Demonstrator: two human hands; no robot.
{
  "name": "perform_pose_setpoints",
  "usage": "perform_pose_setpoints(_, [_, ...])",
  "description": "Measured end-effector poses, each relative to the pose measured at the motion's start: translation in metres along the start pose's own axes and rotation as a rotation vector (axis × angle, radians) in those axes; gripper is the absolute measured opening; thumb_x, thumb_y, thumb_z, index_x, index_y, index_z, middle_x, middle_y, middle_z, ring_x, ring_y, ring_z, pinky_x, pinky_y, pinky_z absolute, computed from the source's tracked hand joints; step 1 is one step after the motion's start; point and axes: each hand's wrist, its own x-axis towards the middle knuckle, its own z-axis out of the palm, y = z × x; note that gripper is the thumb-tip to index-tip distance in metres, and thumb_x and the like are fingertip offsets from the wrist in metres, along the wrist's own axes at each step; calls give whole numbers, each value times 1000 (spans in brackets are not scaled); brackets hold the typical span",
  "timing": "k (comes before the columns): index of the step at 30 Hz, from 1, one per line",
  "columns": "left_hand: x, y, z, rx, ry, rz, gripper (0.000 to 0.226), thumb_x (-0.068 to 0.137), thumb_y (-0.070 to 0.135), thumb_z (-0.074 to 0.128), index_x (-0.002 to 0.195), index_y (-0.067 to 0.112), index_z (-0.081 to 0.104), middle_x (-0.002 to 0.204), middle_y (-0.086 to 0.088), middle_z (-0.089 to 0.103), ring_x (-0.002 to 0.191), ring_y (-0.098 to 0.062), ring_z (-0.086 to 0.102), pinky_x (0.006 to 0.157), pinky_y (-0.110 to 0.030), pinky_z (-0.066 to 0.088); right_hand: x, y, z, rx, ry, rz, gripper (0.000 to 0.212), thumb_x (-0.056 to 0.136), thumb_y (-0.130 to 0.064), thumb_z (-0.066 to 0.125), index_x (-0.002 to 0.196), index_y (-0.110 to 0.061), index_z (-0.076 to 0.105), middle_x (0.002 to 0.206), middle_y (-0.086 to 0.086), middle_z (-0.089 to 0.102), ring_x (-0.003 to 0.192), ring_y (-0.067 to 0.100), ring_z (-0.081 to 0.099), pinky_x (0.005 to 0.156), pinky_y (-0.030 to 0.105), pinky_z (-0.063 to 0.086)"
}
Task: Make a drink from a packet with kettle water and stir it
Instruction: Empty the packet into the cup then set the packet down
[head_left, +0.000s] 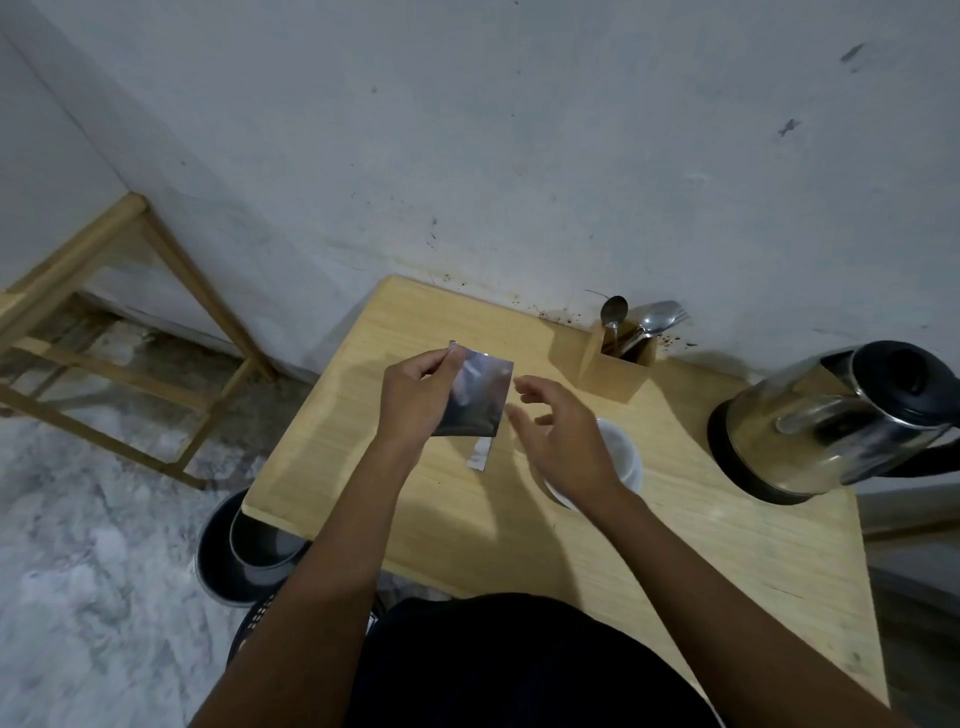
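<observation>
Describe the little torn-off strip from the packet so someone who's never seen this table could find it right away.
Start at the pale wooden table against the wall. Near its middle, just below the silver packet pinched in the left hand and left of the white cup, lies the torn strip. It is the only small, flat, silvery scrap resting on the bare wood.

The flat foil packet (475, 395) is shiny silver-grey. The pale wooden surface (675, 545) shows fine straight grain. The round cup (626, 460) is white; the steel kettle (831, 421) is silver with black lid and base. The floor (93, 519) is mottled grey-white.
</observation>
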Motion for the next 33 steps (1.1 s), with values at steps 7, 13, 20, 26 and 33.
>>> perform_pose_setpoints(7, [-14,19,40,-67,-144,34,22,84,26,68,82,5,75,74,-9,67,69,-15,64,69,-31,59,-20,6,14,-3,30,-106,83,75,-36,81,141,-14,35,137,-3,44,123,4,42,93,2,31])
perform_pose_setpoints(13, [-30,37,63,-47,-241,16,15,82,22,71,76,8,72,71,-11,72,70,-24,73,72,-31,62,-26,9,-8,62,293,5,29,94,-6,59,123,-11,56,107,-19,61,100,-14,54,86,8,40])
perform_pose_setpoints(20, [-39,37,78,57,-412,23,20,86,25,67,82,7,73,78,-12,76,75,-25,73,76,-33,61,-52,32,-50,281,526,102,27,88,-10,70,113,-14,62,97,-10,70,90,3,68,79,20,54])
perform_pose_setpoints(26, [-45,25,95,40,-507,-164,26,86,28,66,87,2,72,72,-11,75,61,-19,68,67,-30,58,-76,50,-70,442,666,182,21,81,-5,76,95,-17,65,87,9,73,85,15,71,79,24,55])
perform_pose_setpoints(33, [-26,-41,90,508,-379,141,28,89,37,57,99,13,69,94,-2,69,85,-15,64,73,-27,46,-80,72,-84,318,624,301,24,83,-14,76,102,-16,62,89,2,74,85,5,71,71,16,54])
